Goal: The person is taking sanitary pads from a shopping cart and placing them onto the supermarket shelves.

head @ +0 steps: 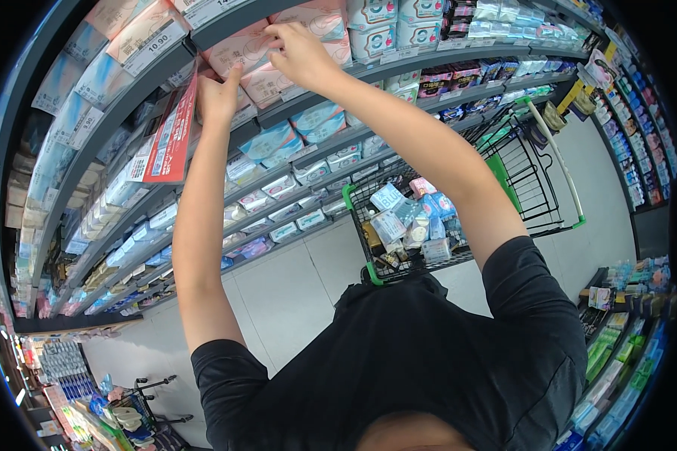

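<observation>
A pink soft pack (237, 48) with printed characters sits on the upper shelf, and both hands are at it. My left hand (217, 98) grips its lower left corner, the thumb on the front; the other fingers are mostly hidden. My right hand (302, 56) reaches over from the right with bent fingers, their tips at the pack's right side. Whether they pinch it I cannot tell. More pink packs (265, 84) lie just below and behind. A red promotional sign (172, 138) with writing hangs beside my left wrist.
A black wire shopping cart (366, 242) with green corners holds several packaged goods close to my right side. Price-label rails (400, 54) edge the curved shelves. Wet-wipe packs (372, 42) stand to the right. Another loaded cart (132, 414) is at lower left.
</observation>
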Motion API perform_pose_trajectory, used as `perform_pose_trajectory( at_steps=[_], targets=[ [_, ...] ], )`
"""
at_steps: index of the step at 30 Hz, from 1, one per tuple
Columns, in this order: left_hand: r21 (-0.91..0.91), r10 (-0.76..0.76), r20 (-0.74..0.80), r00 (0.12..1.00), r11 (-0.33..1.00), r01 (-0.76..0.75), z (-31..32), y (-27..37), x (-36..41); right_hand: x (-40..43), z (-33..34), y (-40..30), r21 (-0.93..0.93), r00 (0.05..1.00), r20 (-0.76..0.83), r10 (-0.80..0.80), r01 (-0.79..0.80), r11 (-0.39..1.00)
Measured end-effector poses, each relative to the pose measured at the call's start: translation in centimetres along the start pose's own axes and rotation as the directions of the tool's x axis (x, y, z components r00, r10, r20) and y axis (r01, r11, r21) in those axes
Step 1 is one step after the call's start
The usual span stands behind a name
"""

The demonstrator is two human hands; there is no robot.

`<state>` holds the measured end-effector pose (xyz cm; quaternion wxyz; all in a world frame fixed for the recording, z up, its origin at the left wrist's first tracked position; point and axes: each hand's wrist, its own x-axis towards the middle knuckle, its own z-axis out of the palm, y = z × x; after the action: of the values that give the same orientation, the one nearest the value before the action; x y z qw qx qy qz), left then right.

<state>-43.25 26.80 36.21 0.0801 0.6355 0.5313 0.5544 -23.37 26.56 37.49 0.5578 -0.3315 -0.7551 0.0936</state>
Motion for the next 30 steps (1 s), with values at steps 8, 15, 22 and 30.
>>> perform_pose_trajectory(
  at_steps=[8, 15, 22, 30],
  targets=[
    [0.040, -0.043, 0.007, 0.999, 0.998, 0.042, -0.3, -1.6, 0.2, -1.4, -1.8, 0.1, 0.026, 0.997, 0.067, 0.033, -0.035, 0.999],
    [0.173, 0.040, 0.095, 0.995, 0.983, -0.056, -1.1, 1.7, -3.5, 0.6, -4.7, 5.8, -0.047, 0.975, -0.160, 0.151, -0.160, 0.986],
    [0.212, 0.292, 0.305, 0.906, 0.907, -0.364, -6.0, 12.6, -12.9, -2.4, -7.3, 6.5, 0.060, 0.947, -0.096, 0.306, -0.301, 0.952],
    [0.655, 0.428, 0.081, 0.900, 0.658, -0.372, -13.4, 8.0, -12.2, -15.3, -10.4, 8.1, 0.222, 0.841, 0.210, 0.498, -0.537, 0.813]
  ],
)
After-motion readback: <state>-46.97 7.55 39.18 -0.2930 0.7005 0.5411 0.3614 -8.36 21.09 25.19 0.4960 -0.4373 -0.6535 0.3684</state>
